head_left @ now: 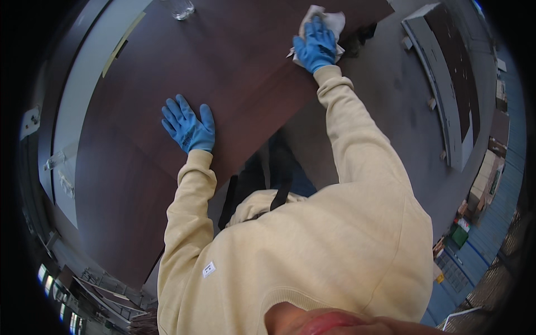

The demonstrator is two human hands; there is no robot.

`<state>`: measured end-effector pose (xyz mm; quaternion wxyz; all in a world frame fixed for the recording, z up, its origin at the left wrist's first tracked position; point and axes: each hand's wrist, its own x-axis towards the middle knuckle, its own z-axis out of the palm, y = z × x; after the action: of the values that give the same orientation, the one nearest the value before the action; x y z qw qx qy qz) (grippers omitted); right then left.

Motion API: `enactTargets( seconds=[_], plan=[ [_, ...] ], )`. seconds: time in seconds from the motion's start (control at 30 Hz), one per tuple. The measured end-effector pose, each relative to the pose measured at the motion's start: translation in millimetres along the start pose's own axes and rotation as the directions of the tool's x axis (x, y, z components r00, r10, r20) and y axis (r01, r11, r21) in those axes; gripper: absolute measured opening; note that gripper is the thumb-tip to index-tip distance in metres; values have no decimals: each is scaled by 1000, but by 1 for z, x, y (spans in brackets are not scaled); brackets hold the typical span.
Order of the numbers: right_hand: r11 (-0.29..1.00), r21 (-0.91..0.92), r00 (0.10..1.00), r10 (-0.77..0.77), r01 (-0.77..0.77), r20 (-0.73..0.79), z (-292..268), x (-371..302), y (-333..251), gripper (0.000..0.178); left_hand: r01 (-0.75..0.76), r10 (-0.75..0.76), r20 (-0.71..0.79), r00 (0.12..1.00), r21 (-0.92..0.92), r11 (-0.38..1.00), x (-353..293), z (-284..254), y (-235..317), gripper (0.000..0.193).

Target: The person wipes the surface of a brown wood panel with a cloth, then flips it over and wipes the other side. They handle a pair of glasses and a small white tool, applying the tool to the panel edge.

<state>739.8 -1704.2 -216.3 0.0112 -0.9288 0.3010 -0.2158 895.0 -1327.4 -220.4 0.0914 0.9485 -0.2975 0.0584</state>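
Observation:
A large dark reddish-brown board (234, 67) lies in front of me. My left hand (191, 129), in a blue glove, rests flat on its surface with the fingers spread. Farther away, at the board's right edge, my right hand (315, 49) wears a matching blue glove and presses on a crumpled white cloth (334, 22). Part of the cloth sticks out around the fingers, and the rest is hidden under the palm.
A clear glass container (181, 9) stands on the board at the far side. Along the left runs a pale strip (70, 106) with a piece of clear plastic (56, 161). Stacked panels (446, 84) lie to the right across the grey floor (385, 100).

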Motion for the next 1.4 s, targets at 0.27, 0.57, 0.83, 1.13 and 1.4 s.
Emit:
enactTargets(
  seconds=[0.27,0.57,0.83,1.13,1.4],
  plan=[
    [799,316,799,-577,511,167,-33,-108,-190,68,41,-44,73,996,37,998,1,-6,2,82],
    [971,56,971,-237,235,38,83,133,-53,73,42,-38,99,994,-34,999,6,-17,7,85],
    [956,139,966,-258,257,-11,91,141,-73,68,61,-346,-257,902,-720,692,181,-14,54,128],
    [959,104,957,-273,262,99,84,145,-72,71,-211,-358,-428,830,-835,509,338,23,81,99],
    [957,74,952,-288,281,106,89,141,-72,68,-306,-476,-558,680,-806,508,329,18,-4,88]
  ],
)
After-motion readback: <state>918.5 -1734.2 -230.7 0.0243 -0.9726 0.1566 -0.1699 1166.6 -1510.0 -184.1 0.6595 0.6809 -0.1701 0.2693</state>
